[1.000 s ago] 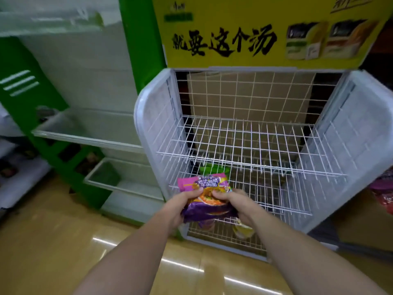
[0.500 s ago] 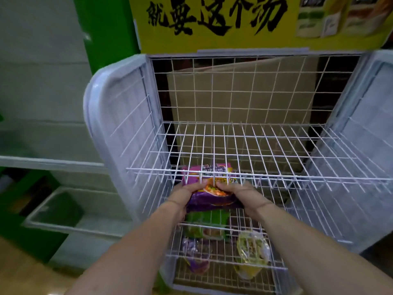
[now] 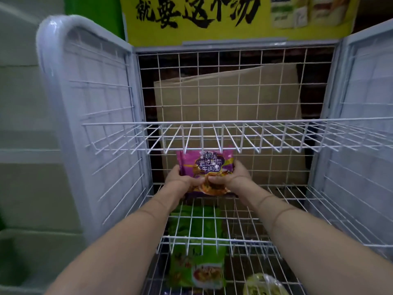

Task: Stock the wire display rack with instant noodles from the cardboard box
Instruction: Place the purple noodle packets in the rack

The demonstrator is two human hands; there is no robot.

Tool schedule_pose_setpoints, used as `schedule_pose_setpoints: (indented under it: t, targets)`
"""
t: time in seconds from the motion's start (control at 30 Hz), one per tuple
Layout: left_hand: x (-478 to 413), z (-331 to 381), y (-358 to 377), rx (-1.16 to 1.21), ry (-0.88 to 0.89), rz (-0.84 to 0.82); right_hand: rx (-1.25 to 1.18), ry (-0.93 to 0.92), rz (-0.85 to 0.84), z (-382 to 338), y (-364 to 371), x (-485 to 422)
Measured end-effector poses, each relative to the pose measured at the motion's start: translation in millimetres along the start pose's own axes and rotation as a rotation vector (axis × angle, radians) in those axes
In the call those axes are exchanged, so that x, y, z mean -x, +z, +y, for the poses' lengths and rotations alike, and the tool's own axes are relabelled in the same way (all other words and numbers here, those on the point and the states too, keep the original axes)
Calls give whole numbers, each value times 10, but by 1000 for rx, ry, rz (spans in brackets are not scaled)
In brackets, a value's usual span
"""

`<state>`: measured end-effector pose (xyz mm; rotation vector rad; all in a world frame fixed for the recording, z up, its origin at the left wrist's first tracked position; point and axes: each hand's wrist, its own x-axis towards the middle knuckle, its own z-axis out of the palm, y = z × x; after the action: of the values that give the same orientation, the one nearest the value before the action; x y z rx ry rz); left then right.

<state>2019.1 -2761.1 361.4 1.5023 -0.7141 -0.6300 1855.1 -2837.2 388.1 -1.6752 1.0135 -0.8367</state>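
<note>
Between the upper shelf (image 3: 234, 136) and the middle shelf (image 3: 297, 201) of the wire rack (image 3: 89, 99), the purple noodle packet (image 3: 205, 165) stands nearly upright, face toward the camera. The left hand (image 3: 180, 180) grips its lower corner at eight o'clock and the right hand (image 3: 237, 176) grips at four o'clock, thumbs pressed on the front. Its top edge sits just under the upper shelf's front wire (whether touching, I cannot tell), so lifting it could snag it there. Released upright with nothing behind it, it would likely tip flat or slide on the open wires. At six o'clock below, a green packet (image 3: 197, 260) lies on a lower shelf. At twelve o'clock, behind the back grid, stands a cardboard box (image 3: 223, 99).
</note>
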Motion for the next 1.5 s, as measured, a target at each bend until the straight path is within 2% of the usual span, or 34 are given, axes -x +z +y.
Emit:
schedule_pose_setpoints:
  t: [0.2,0.53,0.73,0.9,1.07,1.17,1.3,1.5]
  targets:
    - [-24,-27,-1,-197,33,67,125,-37,84,28,94,0]
    - [74,60,119,-495,-14,52,159,40,29,148,96,-27]
    - [122,66,161,-587,-19,116,235,108,67,134,139,-54]
    - [124,165,118,-562,-89,148,276,183,102,33,0,-22]
    - [332,309,100,-703,-169,95,430,235,4,-160,-248,246]
    - [693,612,111,-872,-276,21,601,315,-89,-383,-365,467]
    - [1084,1003,90,-992,-400,-128,660,431,-168,-641,-558,826]
    - [1792,1483,35,-943,-488,-210,738,499,-265,-1035,-962,1559]
